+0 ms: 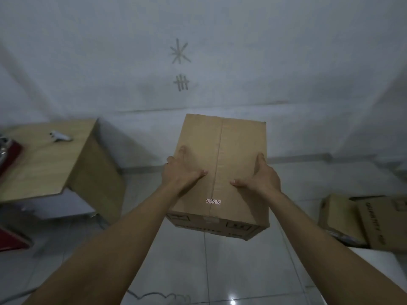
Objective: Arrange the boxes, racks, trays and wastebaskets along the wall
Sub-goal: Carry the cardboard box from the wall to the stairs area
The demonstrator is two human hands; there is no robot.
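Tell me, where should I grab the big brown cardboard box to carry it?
Probably by its two long sides, one hand on each, as the left hand and right hand do now on the closed brown cardboard box. It looks too broad for one hand, and its flat taped top offers no handle. Coming from the near end lets fingers wrap the edges.

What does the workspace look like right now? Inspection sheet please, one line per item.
Surface: glossy tiled floor, mostly bare ahead.
Job's things: closed cardboard box held near the wall; more boxes on the floor at right.
Clutter: small white object on a wooden table at left; red items at the left edge.
Grippers: left hand and right hand grip the box's sides, thumbs on top.
Cables: white cord on the floor at the bottom.
Surroundings: wall with two scratched marks.
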